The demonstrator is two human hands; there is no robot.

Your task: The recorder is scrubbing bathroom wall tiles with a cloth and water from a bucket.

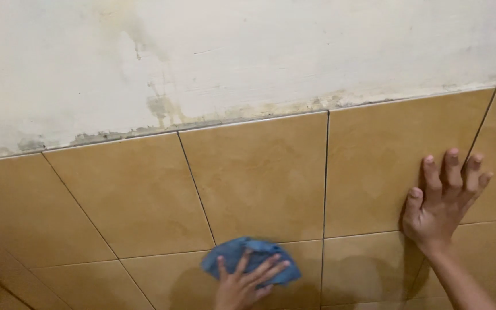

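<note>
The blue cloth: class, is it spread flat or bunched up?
Bunched: the blue cloth shows folds and rumpled edges under the left hand, against the tiled wall.

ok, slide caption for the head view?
Left hand presses a blue cloth on tan wall tiles; right hand braces flat.

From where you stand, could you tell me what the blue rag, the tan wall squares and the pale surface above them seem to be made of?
Blue rag: soft woven or microfibre cloth, matte, bunched in folds under the left hand.
Tan squares: probably glazed ceramic tile, faintly glossy, with dark grout lines.
Pale surface: likely painted plaster, matte, stained and rough along its lower edge.
</note>
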